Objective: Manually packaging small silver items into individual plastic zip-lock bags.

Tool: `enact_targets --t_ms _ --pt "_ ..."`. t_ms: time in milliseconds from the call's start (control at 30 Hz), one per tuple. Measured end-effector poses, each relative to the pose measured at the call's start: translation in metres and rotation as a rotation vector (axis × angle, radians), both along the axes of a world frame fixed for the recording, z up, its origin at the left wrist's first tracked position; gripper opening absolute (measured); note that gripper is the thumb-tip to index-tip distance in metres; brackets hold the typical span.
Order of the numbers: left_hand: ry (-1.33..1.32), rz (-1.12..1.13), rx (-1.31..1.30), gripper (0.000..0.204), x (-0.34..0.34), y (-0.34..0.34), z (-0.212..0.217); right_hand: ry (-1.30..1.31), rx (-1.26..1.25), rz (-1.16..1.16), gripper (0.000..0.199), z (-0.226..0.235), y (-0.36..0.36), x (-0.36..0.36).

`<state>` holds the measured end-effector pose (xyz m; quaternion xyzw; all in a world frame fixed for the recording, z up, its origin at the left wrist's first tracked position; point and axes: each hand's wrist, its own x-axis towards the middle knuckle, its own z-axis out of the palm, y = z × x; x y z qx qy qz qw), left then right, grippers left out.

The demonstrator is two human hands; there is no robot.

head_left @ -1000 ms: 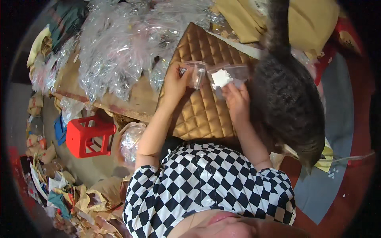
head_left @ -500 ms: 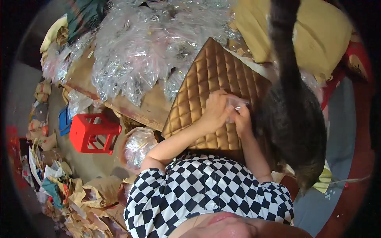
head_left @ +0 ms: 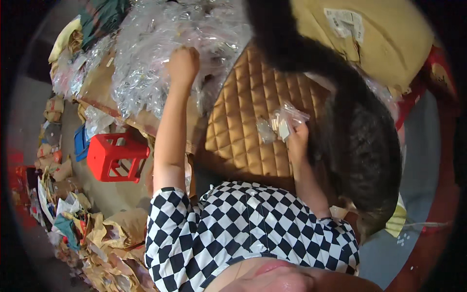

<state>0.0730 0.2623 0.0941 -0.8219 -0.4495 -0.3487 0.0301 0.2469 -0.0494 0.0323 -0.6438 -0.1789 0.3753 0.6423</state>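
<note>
My left hand [head_left: 183, 62] reaches out over a heap of clear plastic bags [head_left: 146, 63] at the far left. Its fingers are curled closed; whether a bag is between them is hidden. In my right hand [head_left: 299, 138] is a small clear zip bag [head_left: 293, 117], pinched above a brown quilted cushion [head_left: 238, 117]. Small pale pieces [head_left: 278, 125] show in or against that bag. Another bit of clear plastic [head_left: 265, 130] shows just left of them, over the cushion.
A dark-furred cat [head_left: 365, 155] stands close at my right arm, its tail sweeping across the far side of the cushion. A red plastic stool [head_left: 104, 155] is on the left. Brown paper scraps [head_left: 112, 243] lie below it. A large tan package [head_left: 379, 44] sits far right.
My left hand has left the small bag and moved far left onto the plastic heap. My right hand keeps the bag over the cushion. The cat's tail has swung left.
</note>
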Motion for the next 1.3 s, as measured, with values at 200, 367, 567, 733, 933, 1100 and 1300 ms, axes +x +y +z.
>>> enact_targets --t_ms 200,367,567,733,933,1100,1300 --pt "-0.365 -0.223 -0.254 0.013 0.034 0.009 0.038 -0.243 0.063 0.345 0.054 0.038 -0.013 -0.014" --pt "-0.596 -0.721 -0.245 0.023 0.028 -0.041 0.086 -0.769 -0.36 0.651 0.05 0.029 -0.014 -0.001" --pt "0.089 -0.659 -0.014 0.038 -0.023 -0.101 -0.007 -0.759 -0.188 0.337 0.023 0.02 -0.018 0.009" --pt "0.204 -0.54 0.136 0.012 -0.045 -0.149 -0.031 -0.93 0.103 0.162 0.018 0.03 -0.021 0.022" --pt "-0.242 -0.541 -0.856 0.017 -0.025 -0.164 -0.025 -0.34 0.263 0.213 0.009 0.077 0.003 0.022" --pt "-0.112 -0.792 -0.874 0.02 -0.022 -0.176 -0.031 -0.508 0.468 0.313 0.022 0.085 0.031 0.007" --pt "-0.11 -1.026 -0.623 0.015 0.006 -0.206 0.032 -1.361 -0.137 0.762 0.027 0.104 0.014 0.0"
